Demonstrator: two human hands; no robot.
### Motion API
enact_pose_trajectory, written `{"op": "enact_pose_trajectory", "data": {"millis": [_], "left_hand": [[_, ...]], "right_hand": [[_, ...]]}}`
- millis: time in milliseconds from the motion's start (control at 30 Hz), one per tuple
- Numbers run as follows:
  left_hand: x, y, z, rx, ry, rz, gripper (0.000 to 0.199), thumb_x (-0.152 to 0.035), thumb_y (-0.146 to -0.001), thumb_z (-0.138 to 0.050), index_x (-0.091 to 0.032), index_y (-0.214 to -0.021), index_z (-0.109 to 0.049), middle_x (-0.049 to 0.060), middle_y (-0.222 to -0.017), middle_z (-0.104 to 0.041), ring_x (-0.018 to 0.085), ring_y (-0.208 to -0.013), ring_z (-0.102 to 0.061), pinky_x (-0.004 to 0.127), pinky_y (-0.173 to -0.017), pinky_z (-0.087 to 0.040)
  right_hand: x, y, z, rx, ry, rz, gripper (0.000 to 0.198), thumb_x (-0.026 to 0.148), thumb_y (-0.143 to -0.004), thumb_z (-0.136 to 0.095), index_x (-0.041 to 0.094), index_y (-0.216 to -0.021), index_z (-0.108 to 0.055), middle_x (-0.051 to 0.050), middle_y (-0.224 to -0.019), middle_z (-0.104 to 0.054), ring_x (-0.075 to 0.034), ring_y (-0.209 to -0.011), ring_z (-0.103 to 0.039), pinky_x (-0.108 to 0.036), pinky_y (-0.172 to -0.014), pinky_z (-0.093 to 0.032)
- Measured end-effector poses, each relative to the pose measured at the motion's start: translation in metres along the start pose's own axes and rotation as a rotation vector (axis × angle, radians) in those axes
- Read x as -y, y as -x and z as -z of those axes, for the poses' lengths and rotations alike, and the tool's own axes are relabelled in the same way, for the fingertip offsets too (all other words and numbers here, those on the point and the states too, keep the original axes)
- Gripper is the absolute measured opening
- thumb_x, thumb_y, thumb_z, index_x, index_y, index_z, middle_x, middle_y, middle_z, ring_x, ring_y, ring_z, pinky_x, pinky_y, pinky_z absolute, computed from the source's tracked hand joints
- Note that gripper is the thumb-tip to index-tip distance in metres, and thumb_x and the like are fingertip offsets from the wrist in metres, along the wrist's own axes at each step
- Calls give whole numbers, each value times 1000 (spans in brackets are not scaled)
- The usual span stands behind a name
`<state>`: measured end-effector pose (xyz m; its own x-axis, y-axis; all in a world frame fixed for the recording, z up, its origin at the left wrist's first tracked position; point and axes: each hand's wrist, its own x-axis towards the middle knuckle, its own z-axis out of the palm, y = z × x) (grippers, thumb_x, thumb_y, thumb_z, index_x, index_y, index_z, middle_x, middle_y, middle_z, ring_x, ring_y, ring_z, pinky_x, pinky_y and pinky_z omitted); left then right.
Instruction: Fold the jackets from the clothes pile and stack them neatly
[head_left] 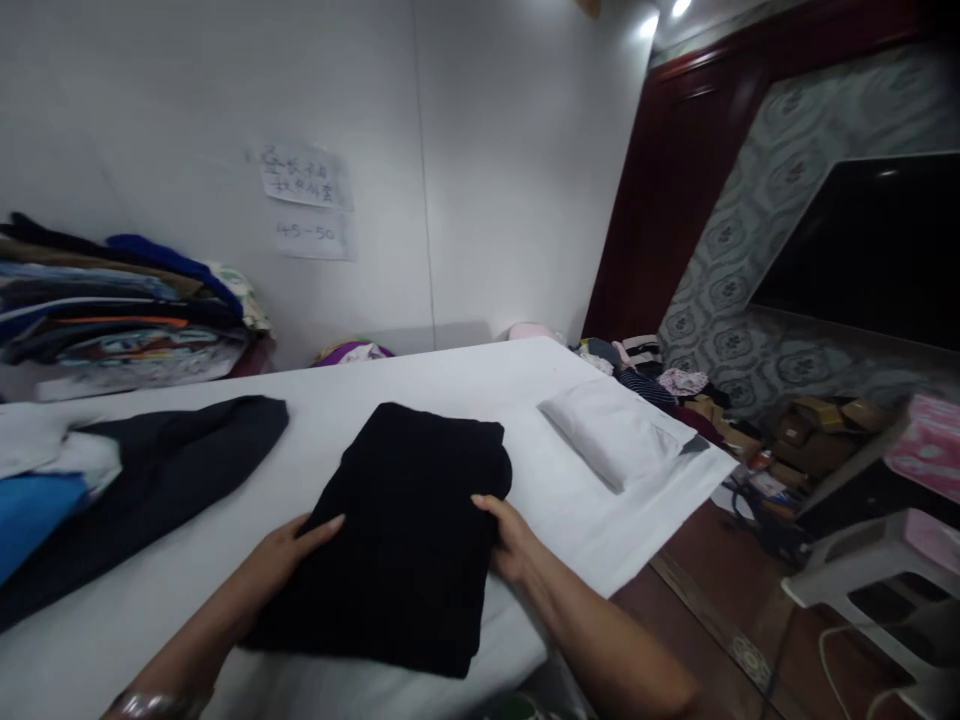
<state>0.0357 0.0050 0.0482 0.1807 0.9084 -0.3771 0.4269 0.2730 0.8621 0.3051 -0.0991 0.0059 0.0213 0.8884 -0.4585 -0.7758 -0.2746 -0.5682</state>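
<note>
A folded black garment (405, 530) lies in front of me near the table's front edge; its exact kind cannot be made out. My left hand (289, 550) grips its left side, thumb on top and the other fingers hidden beneath the cloth. On the opposite side my right hand (510, 540) holds the edge, also with the thumb on top and fingers tucked under. To the left, a dark garment (202, 445) is spread out beside white and blue cloth (41, 510). Beyond my right hand rests a white packet (611, 425).
The white table (480, 375) ends at a right corner. Stacked folded clothes (142, 300) stand at the back left against a white wall with paper notes (306, 178). On the right are a plastic stool (862, 570), boxes (810, 435) and piled clothes (652, 380).
</note>
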Motion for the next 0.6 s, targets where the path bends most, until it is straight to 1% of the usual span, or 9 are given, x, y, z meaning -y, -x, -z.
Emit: {"op": "enact_pose_trajectory", "data": {"millis": [100, 167, 233, 300, 333, 400, 467, 533, 600], "left_hand": [[-20, 7, 11, 35, 63, -85, 54, -54, -64, -74, -20, -105, -66, 8, -97, -74, 28, -88, -70, 34, -74, -59], [-28, 7, 20, 46, 83, -104, 56, -52, -63, -76, -20, -107, -65, 8, -99, -74, 28, -88, -70, 32, -73, -59], [-27, 4, 28, 81, 95, -52, 57, -51, -59, -79, -19, -104, -67, 9, -98, -74, 28, -86, -71, 32, -72, -59], [-18, -1, 33, 106, 118, 43, 58, -49, -54, -83, -17, -100, -69, 11, -95, -74, 30, -84, -71, 35, -72, -58], [-12, -3, 35, 94, 131, 82, 59, -48, -51, -84, -16, -98, -69, 12, -95, -74, 30, -84, -71, 36, -73, -58], [0, -7, 36, 27, 161, 114, 62, -46, -48, -85, -14, -99, -69, 14, -96, -74, 31, -85, -70, 37, -75, -58], [8, -9, 36, -23, 183, 112, 64, -45, -48, -86, -13, -100, -69, 15, -98, -73, 32, -86, -70, 38, -76, -57], [11, -10, 36, -22, 191, 109, 64, -45, -48, -86, -13, -100, -69, 15, -97, -73, 31, -85, -70, 39, -75, -57], [11, -11, 36, -15, 178, 102, 64, -45, -48, -85, -13, -100, -69, 15, -95, -73, 31, -83, -70, 39, -74, -57]], "right_hand": [[2, -3, -9, 34, 20, 81, 40, 25, -71, -68, 16, -109, -60, -6, -94, -71, -19, -83, -67, -31, -77, -55], [2, -6, -14, 43, 108, 123, 40, 28, -70, -72, 17, -107, -60, -4, -92, -70, -18, -81, -66, -29, -71, -55], [1, -7, -15, 46, 251, 112, 40, 32, -70, -74, 18, -105, -61, -4, -89, -70, -17, -77, -65, -29, -65, -55], [2, -7, -10, 77, 380, 95, 41, 38, -70, -74, 18, -105, -62, -5, -90, -69, -18, -77, -64, -31, -63, -55], [4, -7, -5, 98, 429, 119, 43, 40, -71, -74, 18, -106, -62, -6, -94, -68, -19, -80, -64, -32, -64, -55], [10, -9, 7, 66, 502, 247, 48, 40, -70, -73, 21, -112, -61, -7, -107, -65, -20, -88, -63, -33, -65, -55], [20, -14, 21, -67, 613, 442, 52, 38, -67, -74, 23, -115, -60, -8, -116, -61, -22, -93, -61, -32, -65, -54], [30, -22, 32, -172, 793, 646, 46, 36, -69, -69, 22, -112, -62, -9, -115, -61, -22, -95, -60, -35, -70, -54], [38, -29, 37, -171, 1038, 808, 33, 34, -75, -62, 21, -106, -65, -8, -111, -62, -23, -98, -58, -39, -80, -52]]}}
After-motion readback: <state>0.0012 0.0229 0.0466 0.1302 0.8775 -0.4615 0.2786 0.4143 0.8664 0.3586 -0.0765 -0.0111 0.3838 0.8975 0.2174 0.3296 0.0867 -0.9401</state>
